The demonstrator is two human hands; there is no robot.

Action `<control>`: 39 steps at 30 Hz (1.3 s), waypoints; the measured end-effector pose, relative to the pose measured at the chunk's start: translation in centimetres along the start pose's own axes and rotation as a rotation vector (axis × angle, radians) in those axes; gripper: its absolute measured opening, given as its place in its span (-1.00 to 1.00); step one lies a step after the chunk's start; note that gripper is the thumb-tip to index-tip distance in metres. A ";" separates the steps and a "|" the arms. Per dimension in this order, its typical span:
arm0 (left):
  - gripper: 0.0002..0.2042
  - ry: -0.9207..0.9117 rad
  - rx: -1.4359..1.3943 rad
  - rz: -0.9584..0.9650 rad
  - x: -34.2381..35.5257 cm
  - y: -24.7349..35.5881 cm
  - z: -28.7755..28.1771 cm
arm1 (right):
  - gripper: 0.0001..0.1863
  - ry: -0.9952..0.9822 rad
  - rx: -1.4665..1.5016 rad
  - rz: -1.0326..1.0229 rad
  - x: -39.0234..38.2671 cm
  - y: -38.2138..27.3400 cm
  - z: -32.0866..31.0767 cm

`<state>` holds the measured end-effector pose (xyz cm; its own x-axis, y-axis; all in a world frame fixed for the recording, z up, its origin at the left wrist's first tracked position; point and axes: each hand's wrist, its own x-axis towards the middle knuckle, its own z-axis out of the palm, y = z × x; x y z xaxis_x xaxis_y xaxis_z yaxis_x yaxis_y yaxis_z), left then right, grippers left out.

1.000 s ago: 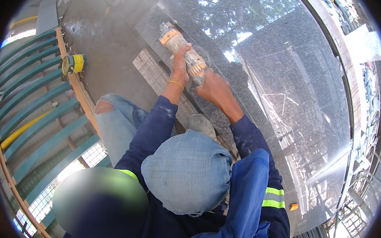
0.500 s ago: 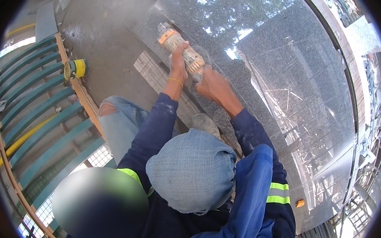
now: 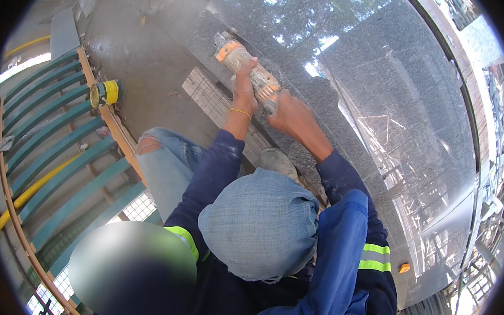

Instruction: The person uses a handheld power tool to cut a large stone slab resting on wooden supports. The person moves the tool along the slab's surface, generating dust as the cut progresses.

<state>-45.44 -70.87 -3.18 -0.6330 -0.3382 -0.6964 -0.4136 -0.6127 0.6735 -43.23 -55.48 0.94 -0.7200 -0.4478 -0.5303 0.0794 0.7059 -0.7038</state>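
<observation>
Two hands clamp the orange-and-grey angle grinder (image 3: 247, 69) at the polished dark granite slab's (image 3: 348, 94) edge: left hand (image 3: 245, 86), right hand (image 3: 289, 115). A snagged disc could kick back toward your wrists.

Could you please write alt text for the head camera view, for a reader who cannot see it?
A person's left hand and right hand grip an orange and grey angle grinder at the edge of a dark polished stone slab. Blue sleeves, a grey cloth head cover and a torn jeans knee fill the foreground; teal slats lie left.
</observation>
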 end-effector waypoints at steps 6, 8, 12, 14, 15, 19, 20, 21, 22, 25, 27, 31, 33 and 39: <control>-0.67 0.001 -0.012 0.020 0.1 -0.5 -0.1 | -0.65 0.047 -0.007 -0.004 -0.3 0.4 0.5; -0.66 0.001 -0.008 0.022 0.0 -0.4 0.0 | -0.66 0.050 -0.003 -0.010 -0.1 0.5 0.7; -0.66 -0.012 -0.003 0.020 0.7 0.1 -0.3 | -0.66 0.024 0.021 -0.012 0.5 0.3 0.6; -0.67 -0.005 0.002 0.023 1.0 -0.2 0.0 | -0.62 0.021 0.029 0.005 0.9 0.6 0.5; -0.69 0.020 0.004 0.038 1.0 -0.2 0.1 | -0.59 0.016 0.034 0.011 1.2 0.7 0.8; -0.70 0.019 -0.008 0.040 1.7 0.2 -0.1 | -0.54 0.051 0.039 -0.008 1.9 0.7 1.3; -0.70 0.009 -0.016 0.031 1.9 0.2 -0.2 | -0.56 0.043 0.024 -0.003 1.7 0.6 1.2; -0.70 0.005 -0.023 0.019 2.0 0.2 -0.3 | -0.58 0.029 0.011 0.003 1.7 0.4 1.0; -0.70 0.000 -0.030 0.006 2.1 0.2 -0.3 | -0.60 0.016 -0.002 0.009 1.7 0.2 0.7; -0.69 0.028 -0.020 0.011 1.0 0.1 0.2 | -0.60 -0.030 0.014 0.033 1.0 -0.1 0.1; -0.63 0.019 -0.005 0.022 0.6 0.1 0.3 | -0.60 -0.032 0.013 0.037 0.5 -0.1 0.0; -0.60 0.006 -0.016 0.026 0.0 -0.4 0.2 | -0.61 -0.016 -0.001 0.042 -0.2 0.1 0.1; -0.61 0.009 -0.010 0.027 0.7 -0.8 -0.1 | -0.58 0.009 -0.001 0.021 -0.1 0.8 0.5; -0.63 -0.008 -0.002 0.060 2.0 -1.2 -1.0 | -0.66 0.039 0.019 -0.028 0.5 1.3 1.2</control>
<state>-45.54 -71.49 -5.63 -0.6620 -0.3685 -0.6527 -0.3733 -0.5931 0.7134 -42.62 -55.45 -0.84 -0.7484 -0.4452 -0.4917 0.0716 0.6828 -0.7271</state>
